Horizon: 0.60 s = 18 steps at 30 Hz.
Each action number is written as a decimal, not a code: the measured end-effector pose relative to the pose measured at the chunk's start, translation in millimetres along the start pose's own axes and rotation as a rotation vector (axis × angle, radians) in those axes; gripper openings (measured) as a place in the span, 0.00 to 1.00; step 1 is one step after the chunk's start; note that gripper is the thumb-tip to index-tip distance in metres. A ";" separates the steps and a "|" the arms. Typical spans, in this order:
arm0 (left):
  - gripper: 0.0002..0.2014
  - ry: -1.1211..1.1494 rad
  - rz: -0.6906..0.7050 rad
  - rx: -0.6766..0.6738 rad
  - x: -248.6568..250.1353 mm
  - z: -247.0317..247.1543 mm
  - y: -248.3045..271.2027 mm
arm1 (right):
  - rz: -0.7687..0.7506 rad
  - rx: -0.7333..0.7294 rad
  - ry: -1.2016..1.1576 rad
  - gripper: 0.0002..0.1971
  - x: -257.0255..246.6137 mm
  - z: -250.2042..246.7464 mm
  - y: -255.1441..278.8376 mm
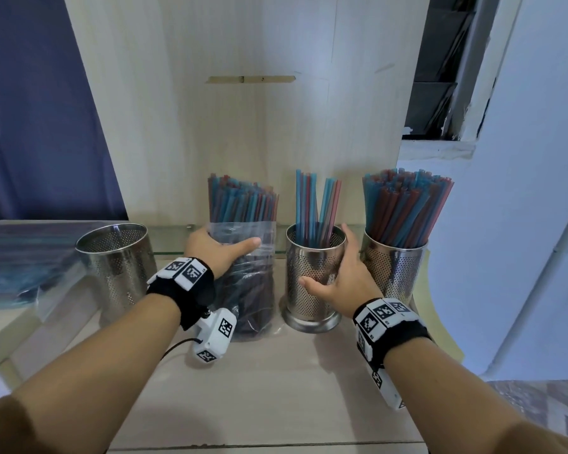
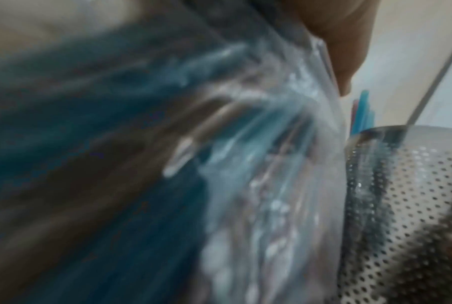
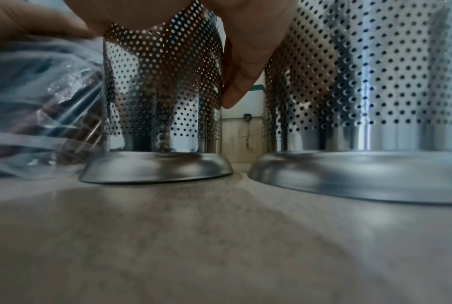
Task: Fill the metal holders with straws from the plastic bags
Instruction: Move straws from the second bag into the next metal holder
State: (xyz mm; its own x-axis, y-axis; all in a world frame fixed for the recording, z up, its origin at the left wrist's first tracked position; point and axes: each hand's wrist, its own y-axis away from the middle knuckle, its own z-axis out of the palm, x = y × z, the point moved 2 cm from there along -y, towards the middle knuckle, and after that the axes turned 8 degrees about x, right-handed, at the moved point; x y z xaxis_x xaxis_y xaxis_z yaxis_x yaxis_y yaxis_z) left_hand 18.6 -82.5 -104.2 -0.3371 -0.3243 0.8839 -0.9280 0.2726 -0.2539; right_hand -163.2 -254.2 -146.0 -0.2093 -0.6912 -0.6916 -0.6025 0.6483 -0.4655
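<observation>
A clear plastic bag (image 1: 248, 276) of blue and red straws stands upright on the counter, its straw tips sticking out the top. My left hand (image 1: 223, 253) grips it around the middle; in the left wrist view the bag (image 2: 245, 164) fills the frame, blurred. My right hand (image 1: 338, 273) holds the middle metal holder (image 1: 312, 273), thumb at its front and fingers up its right side. That holder (image 3: 162, 92) carries several straws (image 1: 315, 208). The left holder (image 1: 115, 257) is empty. The right holder (image 1: 394, 267) is packed with straws.
More bagged straws (image 1: 20, 267) lie flat on a raised block at the left. A wooden panel (image 1: 243, 126) stands right behind the holders. The counter (image 1: 276, 388) is bare in front of my hands and ends at the right near a white wall.
</observation>
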 end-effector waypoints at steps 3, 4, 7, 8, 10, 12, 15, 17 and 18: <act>0.38 0.189 0.066 0.148 0.6 -5.7 3.2 | -0.004 -0.001 -0.011 0.62 2.2 1.0 -1.0; 0.40 0.238 0.074 0.157 -1.7 -5.8 2.4 | -0.005 -0.003 -0.019 0.62 2.7 1.5 -1.2; 0.48 0.166 0.066 0.055 -9.4 -2.0 -1.4 | -0.006 -0.004 -0.017 0.62 4.1 2.0 -1.6; 0.49 0.088 0.037 -0.003 -13.4 -0.1 -3.6 | -0.006 -0.004 -0.016 0.62 4.4 2.3 -1.6; 0.48 -0.026 -0.010 -0.111 -16.9 2.2 -7.0 | -0.003 -0.002 -0.021 0.63 4.8 2.6 -1.5; 0.48 -0.167 -0.015 -0.161 -14.3 0.0 -12.0 | -0.002 0.001 -0.022 0.62 5.4 2.3 -1.5; 0.62 -0.442 -0.023 -0.173 -12.1 -5.7 -21.4 | -0.005 -0.001 -0.023 0.62 5.3 2.2 -1.8; 0.66 -0.492 -0.072 -0.143 -6.8 -10.0 -18.3 | -0.005 -0.006 -0.026 0.62 4.8 1.9 -1.9; 0.65 -0.482 -0.095 -0.116 -5.6 -10.5 -16.6 | -0.005 -0.007 -0.026 0.62 4.4 1.9 -1.9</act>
State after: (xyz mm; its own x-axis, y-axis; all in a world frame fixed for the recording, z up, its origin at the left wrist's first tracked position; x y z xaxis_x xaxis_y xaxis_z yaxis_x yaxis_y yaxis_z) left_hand 37.6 -75.7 -100.8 -0.3122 -0.7266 0.6121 -0.9437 0.3115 -0.1115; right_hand -161.5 -257.9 -149.1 -0.1866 -0.6858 -0.7035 -0.6086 0.6428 -0.4652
